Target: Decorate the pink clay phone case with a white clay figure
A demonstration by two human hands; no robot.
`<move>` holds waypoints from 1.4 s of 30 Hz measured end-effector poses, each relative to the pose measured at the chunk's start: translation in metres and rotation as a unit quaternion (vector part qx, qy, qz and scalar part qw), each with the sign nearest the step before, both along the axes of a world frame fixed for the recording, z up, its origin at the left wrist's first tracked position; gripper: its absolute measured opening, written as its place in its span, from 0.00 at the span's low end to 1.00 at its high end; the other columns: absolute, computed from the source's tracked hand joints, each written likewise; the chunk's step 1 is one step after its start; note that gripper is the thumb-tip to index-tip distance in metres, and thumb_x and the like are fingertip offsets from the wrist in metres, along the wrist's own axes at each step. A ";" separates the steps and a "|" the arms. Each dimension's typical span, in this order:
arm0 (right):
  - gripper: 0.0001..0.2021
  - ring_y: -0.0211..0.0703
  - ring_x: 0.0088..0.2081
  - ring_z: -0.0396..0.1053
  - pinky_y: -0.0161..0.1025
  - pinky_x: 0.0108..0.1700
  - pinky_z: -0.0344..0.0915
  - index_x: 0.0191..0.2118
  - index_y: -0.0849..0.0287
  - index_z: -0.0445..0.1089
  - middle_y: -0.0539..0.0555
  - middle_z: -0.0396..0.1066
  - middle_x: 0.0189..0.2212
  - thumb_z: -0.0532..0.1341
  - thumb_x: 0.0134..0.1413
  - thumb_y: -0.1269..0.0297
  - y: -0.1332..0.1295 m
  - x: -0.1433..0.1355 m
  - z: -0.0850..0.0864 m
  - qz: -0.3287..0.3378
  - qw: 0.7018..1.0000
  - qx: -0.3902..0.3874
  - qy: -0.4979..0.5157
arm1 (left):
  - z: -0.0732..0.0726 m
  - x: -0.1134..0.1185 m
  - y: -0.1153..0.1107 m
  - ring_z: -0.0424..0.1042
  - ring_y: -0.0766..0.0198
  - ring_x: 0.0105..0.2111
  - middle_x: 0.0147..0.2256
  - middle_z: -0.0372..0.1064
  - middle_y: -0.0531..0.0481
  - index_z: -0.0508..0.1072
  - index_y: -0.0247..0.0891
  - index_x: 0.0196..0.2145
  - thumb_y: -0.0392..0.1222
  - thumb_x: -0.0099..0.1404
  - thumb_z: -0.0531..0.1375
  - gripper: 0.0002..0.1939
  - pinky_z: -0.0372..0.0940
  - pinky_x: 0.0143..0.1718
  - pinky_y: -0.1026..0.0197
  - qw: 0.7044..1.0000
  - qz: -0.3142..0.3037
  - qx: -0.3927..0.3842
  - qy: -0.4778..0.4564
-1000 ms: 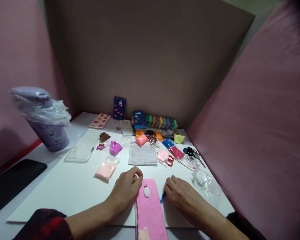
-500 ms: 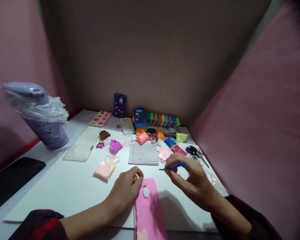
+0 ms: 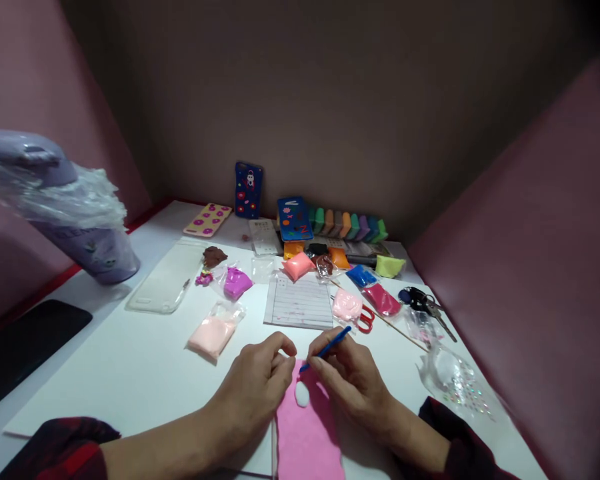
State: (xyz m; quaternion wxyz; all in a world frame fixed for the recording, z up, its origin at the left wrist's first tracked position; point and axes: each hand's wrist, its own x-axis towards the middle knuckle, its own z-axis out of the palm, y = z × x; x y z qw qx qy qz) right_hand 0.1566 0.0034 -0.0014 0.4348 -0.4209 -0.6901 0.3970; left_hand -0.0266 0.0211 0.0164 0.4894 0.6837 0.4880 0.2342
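Observation:
My right hand (image 3: 353,377) pinches a slim blue modelling tool (image 3: 336,341), its tip down on the upper part of a pink clay-covered slab (image 3: 307,440). The slab looks like a phone case with a clear edge at its left. A small white clay oval (image 3: 302,395) lies on the pink just below the tip. On the other side, my left hand (image 3: 260,380) rests against the slab's upper left edge with its fingers curled. What those fingers hold, if anything, is hidden.
Behind the hands lie a lined notepad (image 3: 300,303), a bag of peach clay (image 3: 213,337), red-handled scissors (image 3: 365,320) and keys (image 3: 423,301). A clear phone case (image 3: 155,293), a black phone-like slab (image 3: 30,340) and a wrapped purple bottle (image 3: 97,250) stand left. Sequins (image 3: 463,387) lie right.
My right hand has come left and down, bringing the blue tool from above the table onto the pink clay. My left hand stays at the slab's edge. The view has shifted slightly.

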 end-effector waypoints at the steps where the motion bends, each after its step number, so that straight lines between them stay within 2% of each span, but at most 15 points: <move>1: 0.03 0.36 0.26 0.60 0.35 0.27 0.59 0.36 0.58 0.63 0.50 0.63 0.28 0.55 0.60 0.66 0.000 0.000 0.001 0.007 1.000 -0.003 0.001 | 0.000 0.000 0.000 0.51 0.68 0.19 0.15 0.50 0.62 0.65 0.39 0.31 0.40 0.65 0.50 0.07 0.47 0.21 0.64 1.000 -0.001 -0.001 0.002; 13: 0.06 0.42 0.34 0.66 0.40 0.35 0.64 0.41 0.56 0.61 0.53 0.65 0.33 0.52 0.60 0.72 0.000 0.005 -0.001 0.062 0.996 0.059 -0.026 | 0.004 0.002 0.000 0.52 0.68 0.19 0.16 0.51 0.61 0.65 0.39 0.29 0.40 0.64 0.51 0.07 0.48 0.23 0.63 1.000 -0.002 -0.002 0.020; 24: 0.06 0.44 0.38 0.66 0.46 0.39 0.66 0.42 0.55 0.60 0.55 0.65 0.36 0.51 0.62 0.72 -0.003 0.007 -0.001 0.084 0.996 0.035 0.025 | 0.004 0.001 0.001 0.52 0.67 0.19 0.16 0.52 0.60 0.66 0.39 0.29 0.38 0.63 0.51 0.06 0.49 0.23 0.64 1.000 0.003 0.010 0.028; 42: 0.08 0.44 0.38 0.66 0.46 0.39 0.67 0.43 0.54 0.59 0.55 0.63 0.37 0.49 0.62 0.73 -0.004 0.004 0.000 0.109 0.993 0.027 0.044 | 0.004 0.000 0.001 0.53 0.67 0.19 0.16 0.53 0.59 0.67 0.39 0.29 0.38 0.62 0.51 0.06 0.49 0.23 0.64 0.999 0.003 0.022 0.029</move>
